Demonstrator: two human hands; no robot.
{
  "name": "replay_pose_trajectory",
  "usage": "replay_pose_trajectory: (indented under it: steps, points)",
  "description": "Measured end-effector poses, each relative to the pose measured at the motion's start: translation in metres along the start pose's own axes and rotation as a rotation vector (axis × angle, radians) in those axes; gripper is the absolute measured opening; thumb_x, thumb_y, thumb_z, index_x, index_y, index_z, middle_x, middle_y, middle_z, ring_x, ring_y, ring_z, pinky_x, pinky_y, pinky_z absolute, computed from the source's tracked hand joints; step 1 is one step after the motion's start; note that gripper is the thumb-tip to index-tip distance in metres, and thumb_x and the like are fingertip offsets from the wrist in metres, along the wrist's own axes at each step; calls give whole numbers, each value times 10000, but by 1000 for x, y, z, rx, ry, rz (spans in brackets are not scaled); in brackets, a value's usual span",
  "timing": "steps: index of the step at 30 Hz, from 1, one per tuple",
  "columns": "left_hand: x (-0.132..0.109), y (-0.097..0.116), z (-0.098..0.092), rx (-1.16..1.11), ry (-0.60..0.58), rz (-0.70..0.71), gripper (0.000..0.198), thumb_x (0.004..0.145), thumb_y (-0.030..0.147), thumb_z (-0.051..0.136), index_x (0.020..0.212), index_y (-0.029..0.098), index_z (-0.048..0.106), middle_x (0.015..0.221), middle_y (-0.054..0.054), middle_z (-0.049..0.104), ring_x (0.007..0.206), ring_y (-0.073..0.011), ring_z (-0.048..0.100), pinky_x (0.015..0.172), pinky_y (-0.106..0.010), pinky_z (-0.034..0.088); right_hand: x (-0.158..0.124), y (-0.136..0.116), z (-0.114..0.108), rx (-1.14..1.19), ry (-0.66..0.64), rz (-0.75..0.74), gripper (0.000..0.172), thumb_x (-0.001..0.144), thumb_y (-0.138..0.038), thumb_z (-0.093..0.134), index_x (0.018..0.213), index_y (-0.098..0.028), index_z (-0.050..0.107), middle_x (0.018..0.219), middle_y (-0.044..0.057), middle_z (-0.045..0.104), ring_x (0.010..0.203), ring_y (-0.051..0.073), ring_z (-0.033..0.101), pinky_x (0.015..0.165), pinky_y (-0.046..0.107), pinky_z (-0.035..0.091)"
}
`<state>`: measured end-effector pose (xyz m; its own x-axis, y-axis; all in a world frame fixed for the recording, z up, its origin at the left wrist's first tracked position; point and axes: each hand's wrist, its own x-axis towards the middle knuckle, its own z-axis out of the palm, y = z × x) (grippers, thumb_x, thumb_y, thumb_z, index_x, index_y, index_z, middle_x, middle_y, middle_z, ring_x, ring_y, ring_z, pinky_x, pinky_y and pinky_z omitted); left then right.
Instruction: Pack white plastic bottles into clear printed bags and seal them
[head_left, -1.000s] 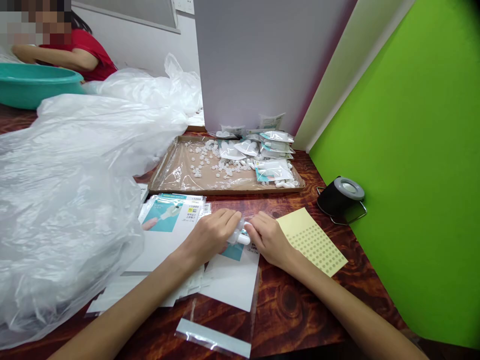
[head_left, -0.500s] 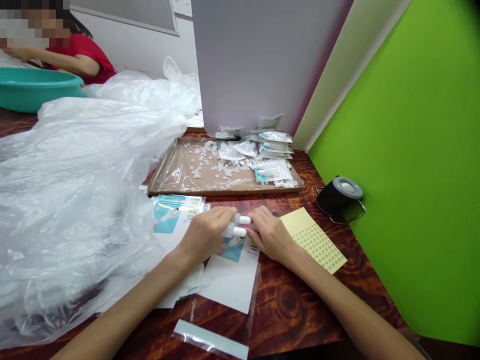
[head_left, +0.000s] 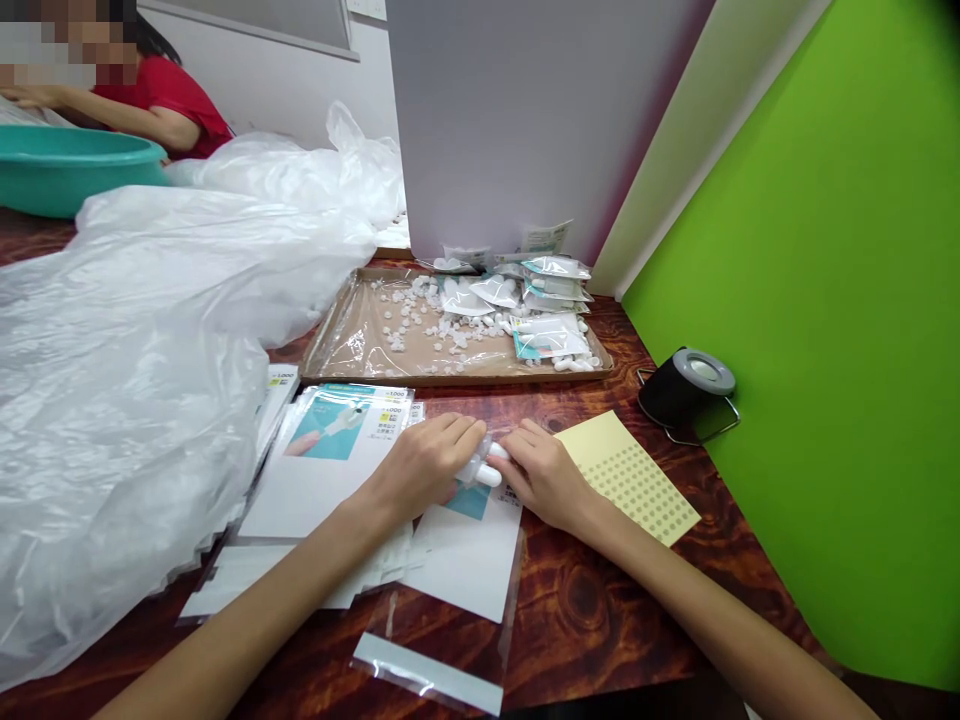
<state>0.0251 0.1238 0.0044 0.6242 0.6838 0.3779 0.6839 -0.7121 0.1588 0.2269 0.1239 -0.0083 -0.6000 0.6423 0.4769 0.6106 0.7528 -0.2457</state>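
Note:
Two small clear bottles with white rounded tips [head_left: 487, 474] are between my hands, above a printed card in a clear bag [head_left: 472, 570]. My left hand [head_left: 431, 462] is wrapped round the bottles' clear bodies. Pinched fingers of my right hand [head_left: 544, 468] touch the white tip of the farther bottle. Left of the hands lies a stack of bagged cards [head_left: 300, 500] with teal pictures. The open end of the nearest bag, with a pale strip [head_left: 427, 672], points toward me.
Behind the hands, a cardboard tray [head_left: 360, 375] holds small white caps and filled packets [head_left: 551, 335]. Plastic sheeting [head_left: 135, 400] covers the left. A yellow sticker sheet [head_left: 637, 480] and black lamp [head_left: 686, 390] sit right. A person in red sits beyond a teal basin [head_left: 75, 170].
The plastic sheeting has shifted left, showing more of the card stack. The bottles have tilted slightly, and my right fingers are now closer round the farther tip.

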Motion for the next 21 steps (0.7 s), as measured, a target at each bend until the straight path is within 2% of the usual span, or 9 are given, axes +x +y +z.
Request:
replay_pose_trajectory:
  steps: [3,6,9,11,13,15,18,20,21]
  points:
    - [0,0,1,-45,0,-44,325,640,24,530,919,189,558,952,-84,693,907,-254,652,713,-313,494,0,-4,1,30,3,120,332,1006,-290,412,693,-204,483,650,9,552,672,162,495,628,282,404]
    - [2,-2,-2,-122,33,-147,209,691,89,570,869,198,595,865,-61,703,834,-243,662,696,-304,478,-2,-14,-2,1,38,272,306,1005,-301,408,744,-197,528,702,35,590,729,188,536,637,297,432]
    - [6,-5,-11,-238,115,-327,111,840,256,549,892,206,633,779,-26,700,709,-211,654,638,-287,455,-16,-42,-3,-65,75,387,308,980,-382,432,1007,-124,598,1034,177,653,1007,306,560,808,439,468]
    - [9,-5,-20,-336,182,-451,202,867,380,553,909,204,644,763,-10,695,676,-200,638,623,-285,444,-27,-63,-1,-80,-9,361,560,938,-504,468,1319,-92,479,1374,225,511,1287,397,406,1003,578,363]
    - [10,-1,-28,-449,237,-553,270,796,457,640,847,192,645,752,-10,687,698,-207,628,636,-292,448,-35,-74,1,-47,-151,304,711,914,-597,446,1450,-139,353,1508,181,385,1396,407,281,1094,636,234]
    - [10,6,-33,-592,263,-639,314,719,485,709,778,183,645,739,-19,684,719,-219,631,641,-302,462,-37,-70,0,-28,-244,291,760,901,-657,406,1475,-165,327,1543,155,336,1432,396,227,1122,664,139]
    - [9,23,-32,-860,276,-759,378,676,510,742,809,160,691,780,-55,715,745,-236,662,647,-314,495,-29,-39,-12,-11,-311,329,764,897,-662,412,1471,-162,347,1556,150,307,1457,379,177,1129,675,56]
    - [9,35,-25,-1038,315,-827,433,657,520,760,867,144,713,855,-87,732,788,-244,679,682,-317,513,-23,-21,-23,76,-292,302,712,875,-600,529,1431,-169,419,1541,140,345,1459,362,184,1149,634,67]
    - [10,41,-21,-1118,351,-859,460,649,521,770,902,141,714,898,-97,732,814,-243,681,705,-315,518,-21,-17,-26,152,-233,302,653,865,-553,578,1389,-178,475,1516,131,396,1449,348,225,1161,595,101]
